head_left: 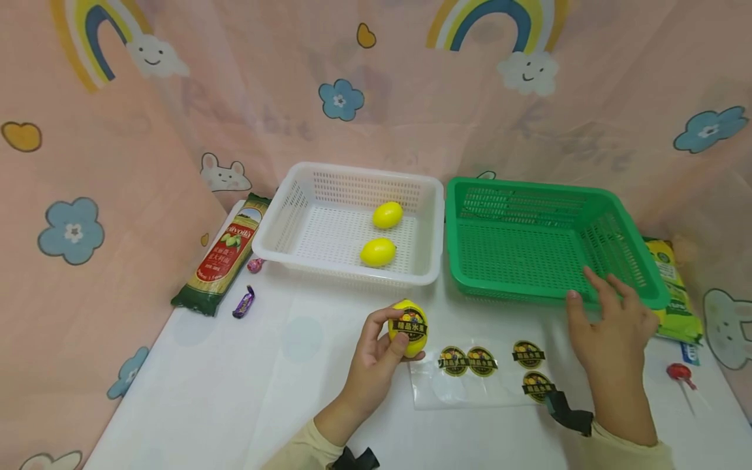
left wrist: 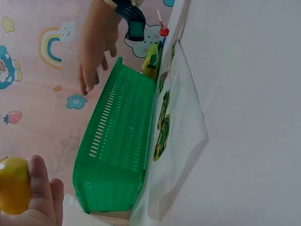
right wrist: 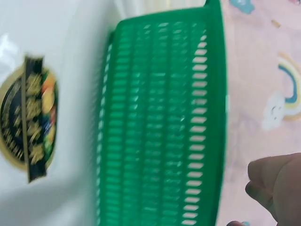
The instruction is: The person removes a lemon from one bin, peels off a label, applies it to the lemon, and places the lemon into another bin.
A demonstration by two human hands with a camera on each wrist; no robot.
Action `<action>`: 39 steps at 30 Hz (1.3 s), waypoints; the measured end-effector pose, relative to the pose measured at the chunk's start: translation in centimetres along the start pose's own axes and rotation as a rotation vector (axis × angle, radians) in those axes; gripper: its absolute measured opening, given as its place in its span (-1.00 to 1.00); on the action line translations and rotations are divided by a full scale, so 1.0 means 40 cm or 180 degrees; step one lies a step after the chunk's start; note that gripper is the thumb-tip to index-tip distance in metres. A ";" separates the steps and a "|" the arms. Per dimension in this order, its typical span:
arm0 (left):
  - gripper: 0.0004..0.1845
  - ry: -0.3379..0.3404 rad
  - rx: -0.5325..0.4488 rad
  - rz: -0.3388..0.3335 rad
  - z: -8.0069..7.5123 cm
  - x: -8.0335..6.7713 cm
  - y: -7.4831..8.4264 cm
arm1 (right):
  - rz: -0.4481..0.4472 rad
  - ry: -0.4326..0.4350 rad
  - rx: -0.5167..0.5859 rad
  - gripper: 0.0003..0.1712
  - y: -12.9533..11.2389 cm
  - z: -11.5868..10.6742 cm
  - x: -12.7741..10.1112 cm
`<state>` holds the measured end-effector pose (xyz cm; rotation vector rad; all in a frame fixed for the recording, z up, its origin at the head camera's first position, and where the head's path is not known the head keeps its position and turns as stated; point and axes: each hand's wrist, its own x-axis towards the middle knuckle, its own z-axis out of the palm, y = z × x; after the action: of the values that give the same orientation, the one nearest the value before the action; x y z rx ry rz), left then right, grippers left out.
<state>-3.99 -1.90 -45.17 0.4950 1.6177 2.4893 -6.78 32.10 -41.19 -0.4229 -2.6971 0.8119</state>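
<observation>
My left hand (head_left: 378, 352) grips a yellow lemon (head_left: 418, 344) with a round black-and-gold sticker (head_left: 409, 324) on the side facing up. In the left wrist view the lemon (left wrist: 13, 186) shows at the lower left against the fingers. My right hand (head_left: 615, 326) is held with fingers spread near the front right corner of the green basket (head_left: 511, 297), nothing in its grasp. A clear sheet (head_left: 429, 395) bearing several like stickers (head_left: 528, 354) lies on the table between the hands. Two more lemons (head_left: 378, 252) lie inside the white basket (head_left: 346, 273).
Left of the white basket lie a green-and-red food packet (head_left: 226, 261), a purple wrapped candy (head_left: 243, 302) and a pink candy (head_left: 255, 265). On the right are a yellow-green packet (head_left: 672, 287) and a red lollipop (head_left: 679, 372). A patterned pink cloth (head_left: 376, 137) stands behind the baskets.
</observation>
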 end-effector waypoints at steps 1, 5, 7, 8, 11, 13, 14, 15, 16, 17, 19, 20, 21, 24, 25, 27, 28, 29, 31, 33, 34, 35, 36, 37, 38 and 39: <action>-0.60 -0.0006 0.0001 -0.0011 0.000 0.002 -0.001 | 0.0066 0.0000 0.0003 -0.33 0.010 0.001 0.005; -0.60 -0.0032 0.0007 -0.0048 0.001 0.009 -0.004 | 0.0217 0.0019 0.0000 -0.35 0.037 0.007 0.015; -0.61 -0.0040 0.0007 -0.0066 0.001 0.014 -0.007 | 0.0210 0.0082 0.0020 -0.40 0.044 0.010 0.018; -0.61 -0.0044 0.0001 -0.0077 0.001 0.017 -0.009 | 0.0192 0.0116 0.0035 -0.43 0.046 0.011 0.019; -0.60 -0.0056 -0.0025 -0.0125 0.002 0.029 -0.013 | 0.0093 0.0254 0.0141 -0.53 0.050 0.015 0.023; -0.60 -0.0070 -0.0035 -0.0154 0.005 0.041 -0.012 | 0.0053 0.0324 0.0221 -0.59 0.050 0.016 0.025; -0.59 -0.0077 -0.0037 -0.0166 0.007 0.048 -0.011 | 0.0033 0.0352 0.0260 -0.62 0.050 0.016 0.026; -0.59 -0.0089 -0.0034 -0.0182 0.010 0.057 -0.010 | 0.0028 0.0373 0.0297 -0.63 0.050 0.017 0.027; -0.59 -0.0103 -0.0022 -0.0196 0.014 0.067 -0.007 | 0.0047 0.0380 0.0318 -0.64 0.050 0.017 0.028; -0.59 -0.0120 -0.0021 -0.0208 0.020 0.080 -0.003 | 0.0073 0.0381 0.0341 -0.64 0.049 0.016 0.028; -0.59 -0.0158 -0.0019 -0.0219 0.034 0.113 0.008 | 0.0123 0.0370 0.0369 -0.64 0.051 0.016 0.030; -0.60 -0.0178 -0.0023 -0.0224 0.044 0.133 0.014 | 0.0145 0.0361 0.0374 -0.64 0.051 0.016 0.031; -0.60 -0.0200 -0.0020 -0.0237 0.054 0.155 0.021 | 0.0179 0.0341 0.0374 -0.63 0.052 0.015 0.032; -0.60 -0.0270 -0.0028 -0.0280 0.096 0.233 0.042 | 0.0232 0.0271 0.0367 -0.62 0.055 0.012 0.035; -0.61 -0.0296 -0.0021 -0.0300 0.113 0.261 0.048 | 0.0255 0.0238 0.0364 -0.61 0.056 0.010 0.035; -0.61 -0.0375 0.0010 -0.0346 0.147 0.318 0.053 | 0.0282 0.0182 0.0350 -0.60 0.058 0.008 0.035; -0.61 -0.0417 0.0036 -0.0367 0.164 0.348 0.054 | 0.0288 0.0161 0.0339 -0.59 0.060 0.008 0.035; -0.61 -0.0451 0.0066 -0.0390 0.181 0.377 0.052 | 0.0299 0.0134 0.0326 -0.58 0.062 0.008 0.036; -0.60 -0.0523 0.0130 -0.0444 0.210 0.434 0.044 | 0.0309 0.0116 0.0310 -0.58 0.064 0.009 0.036; -0.58 -0.0540 0.0200 -0.0557 0.235 0.486 0.034 | 0.0298 0.0111 0.0291 -0.57 0.066 0.012 0.036; -0.58 -0.0542 0.0225 -0.0629 0.245 0.510 0.027 | 0.0282 0.0120 0.0292 -0.57 0.067 0.014 0.036; -0.58 -0.0539 0.0269 -0.0704 0.253 0.533 0.020 | 0.0270 0.0127 0.0303 -0.58 0.067 0.016 0.037; -0.59 -0.0523 0.0314 -0.0797 0.259 0.553 0.012 | 0.0261 0.0128 0.0322 -0.58 0.067 0.018 0.037; -0.61 -0.0488 0.0399 -0.0888 0.264 0.572 0.001 | 0.0235 0.0127 0.0345 -0.59 0.067 0.021 0.037; -0.63 -0.0466 0.0477 -0.0972 0.265 0.588 -0.009 | 0.0222 0.0118 0.0366 -0.59 0.065 0.024 0.038; -0.63 -0.0471 0.0552 -0.1040 0.262 0.602 -0.020 | 0.0204 0.0103 0.0390 -0.59 0.063 0.027 0.039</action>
<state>-23.04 14.35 -37.18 0.3868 1.7075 2.0424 -8.08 34.16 -43.20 -0.4915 -2.5988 0.9734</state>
